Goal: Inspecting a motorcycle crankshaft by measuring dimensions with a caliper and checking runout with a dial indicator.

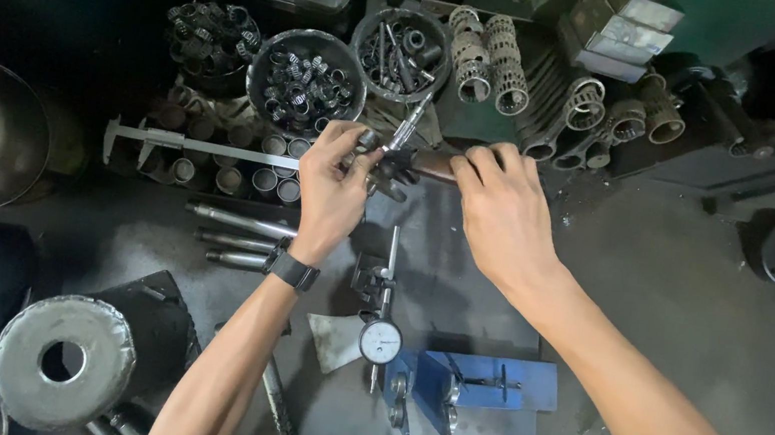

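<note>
Both hands meet over the far middle of the workbench (676, 319). Left hand (331, 184), wearing a black wristwatch (291, 270), has its fingers closed around a dark metal shaft part (393, 163); right hand (502, 208) is clamped over the same part's brown end. Just beyond: a bowl of small bearing rings (306, 85). Nearer the person: a dial gauge (380, 340) beside a blue fixture (486, 381). Left of the hands: a vernier caliper (185, 145)

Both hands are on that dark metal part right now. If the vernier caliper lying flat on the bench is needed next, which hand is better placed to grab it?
Probably the left hand. The caliper lies directly to its left, while the right hand would have to cross over the dark metal part both hands hold.
</note>
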